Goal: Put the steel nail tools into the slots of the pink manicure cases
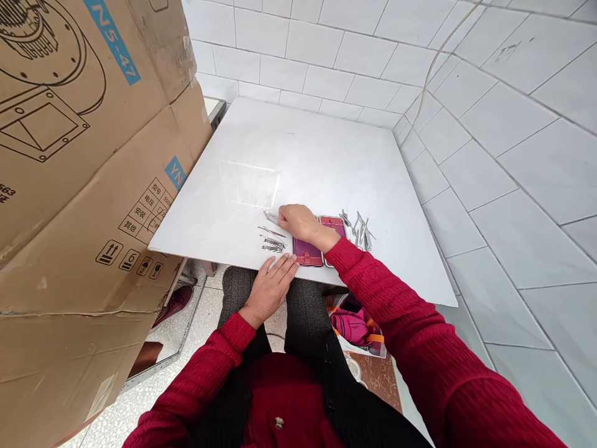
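Observation:
My right hand (301,223) reaches left across an open case (308,254) with a purple and red inside. Its fingers are closed, and what they hold, if anything, is hidden under the hand. A shiny metal tool (271,218) shows right beside those fingertips. Flat at the table's front edge lies my left hand (274,281), fingers stretched out, the tips by the case's lower left corner. Just beyond it, several slim metal tools (273,242) lie in a row. To the right of the case is a loose group of clipper-like metal tools (361,233).
The white tabletop (317,155) meets tiled walls (308,37) at the back and right. A large cardboard box (107,186) stands close on the left. Below the table sits a bag with pink contents (352,323).

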`<act>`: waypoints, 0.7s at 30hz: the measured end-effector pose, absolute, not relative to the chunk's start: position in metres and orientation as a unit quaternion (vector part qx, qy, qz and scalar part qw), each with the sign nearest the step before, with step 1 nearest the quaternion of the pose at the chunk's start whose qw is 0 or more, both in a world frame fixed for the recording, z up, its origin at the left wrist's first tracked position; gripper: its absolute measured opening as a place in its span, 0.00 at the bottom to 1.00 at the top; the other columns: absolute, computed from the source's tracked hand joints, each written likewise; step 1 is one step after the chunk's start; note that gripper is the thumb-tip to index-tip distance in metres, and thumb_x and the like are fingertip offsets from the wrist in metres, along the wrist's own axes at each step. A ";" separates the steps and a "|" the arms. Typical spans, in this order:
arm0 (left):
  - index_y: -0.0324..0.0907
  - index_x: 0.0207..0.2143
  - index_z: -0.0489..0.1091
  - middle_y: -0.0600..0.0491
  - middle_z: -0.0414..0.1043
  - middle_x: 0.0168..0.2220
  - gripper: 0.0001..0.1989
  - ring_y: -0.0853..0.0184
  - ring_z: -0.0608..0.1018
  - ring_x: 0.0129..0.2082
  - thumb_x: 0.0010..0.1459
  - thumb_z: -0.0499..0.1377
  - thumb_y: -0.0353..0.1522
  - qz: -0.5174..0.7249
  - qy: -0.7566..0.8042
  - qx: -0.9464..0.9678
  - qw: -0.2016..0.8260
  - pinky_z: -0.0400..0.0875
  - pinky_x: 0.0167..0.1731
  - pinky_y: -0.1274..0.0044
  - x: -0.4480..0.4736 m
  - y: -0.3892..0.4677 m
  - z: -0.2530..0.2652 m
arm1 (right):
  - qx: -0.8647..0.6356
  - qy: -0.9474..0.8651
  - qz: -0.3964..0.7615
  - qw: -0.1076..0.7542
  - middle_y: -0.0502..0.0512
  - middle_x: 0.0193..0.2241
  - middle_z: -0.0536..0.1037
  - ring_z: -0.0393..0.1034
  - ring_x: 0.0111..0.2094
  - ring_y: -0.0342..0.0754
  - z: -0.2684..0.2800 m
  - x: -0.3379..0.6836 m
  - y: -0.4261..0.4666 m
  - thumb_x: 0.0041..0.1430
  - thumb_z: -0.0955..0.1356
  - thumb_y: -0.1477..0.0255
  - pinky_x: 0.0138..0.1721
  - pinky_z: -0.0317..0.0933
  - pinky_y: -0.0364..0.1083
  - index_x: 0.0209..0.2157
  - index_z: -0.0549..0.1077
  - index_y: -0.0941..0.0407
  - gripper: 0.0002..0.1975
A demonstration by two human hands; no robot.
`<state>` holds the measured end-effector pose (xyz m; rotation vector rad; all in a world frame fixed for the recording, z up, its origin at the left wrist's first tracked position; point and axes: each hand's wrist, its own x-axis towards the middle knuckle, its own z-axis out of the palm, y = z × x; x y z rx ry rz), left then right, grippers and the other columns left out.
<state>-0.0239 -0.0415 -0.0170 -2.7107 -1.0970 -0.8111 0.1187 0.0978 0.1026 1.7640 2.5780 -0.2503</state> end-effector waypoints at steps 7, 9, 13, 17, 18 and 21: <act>0.39 0.68 0.61 0.43 0.65 0.68 0.26 0.59 0.66 0.69 0.69 0.51 0.26 -0.272 -0.359 -0.891 0.053 0.58 0.68 0.61 -0.024 -0.041 -0.017 | 0.587 0.645 -0.408 -0.270 0.45 0.24 0.75 0.67 0.21 0.41 0.075 0.172 0.091 0.55 0.67 0.77 0.25 0.61 0.40 0.42 0.74 0.59 0.12; 0.39 0.69 0.61 0.43 0.65 0.68 0.26 0.59 0.66 0.69 0.69 0.51 0.25 -0.273 -0.359 -0.891 0.052 0.57 0.68 0.61 -0.024 -0.040 -0.016 | 0.578 0.610 -0.441 -0.317 0.42 0.23 0.73 0.65 0.19 0.40 0.069 0.179 0.087 0.54 0.67 0.77 0.23 0.61 0.39 0.51 0.72 0.58 0.20; 0.38 0.68 0.62 0.44 0.65 0.68 0.25 0.59 0.67 0.69 0.70 0.51 0.25 -0.280 -0.359 -0.889 0.057 0.58 0.68 0.61 -0.023 -0.040 -0.015 | 0.566 0.583 -0.452 -0.367 0.41 0.21 0.72 0.65 0.18 0.40 0.065 0.181 0.083 0.55 0.67 0.76 0.22 0.62 0.39 0.57 0.71 0.59 0.26; 0.38 0.68 0.61 0.44 0.66 0.67 0.26 0.59 0.67 0.69 0.69 0.51 0.25 -0.279 -0.360 -0.889 0.057 0.58 0.68 0.62 -0.023 -0.039 -0.014 | 0.567 0.555 -0.459 -0.399 0.41 0.19 0.72 0.64 0.17 0.39 0.063 0.178 0.087 0.55 0.66 0.78 0.21 0.61 0.38 0.55 0.72 0.60 0.24; 0.39 0.69 0.60 0.43 0.66 0.67 0.27 0.59 0.67 0.69 0.69 0.51 0.25 -0.277 -0.360 -0.889 0.057 0.58 0.68 0.62 -0.023 -0.039 -0.014 | 0.566 0.550 -0.460 -0.406 0.41 0.19 0.72 0.64 0.17 0.39 0.062 0.178 0.088 0.55 0.66 0.78 0.21 0.61 0.38 0.55 0.71 0.61 0.24; 0.38 0.69 0.60 0.43 0.66 0.67 0.26 0.59 0.66 0.69 0.69 0.51 0.25 -0.276 -0.359 -0.890 0.059 0.57 0.68 0.61 -0.022 -0.039 -0.013 | 0.566 0.542 -0.459 -0.419 0.41 0.20 0.72 0.64 0.18 0.39 0.058 0.175 0.093 0.56 0.66 0.79 0.22 0.62 0.38 0.56 0.71 0.61 0.24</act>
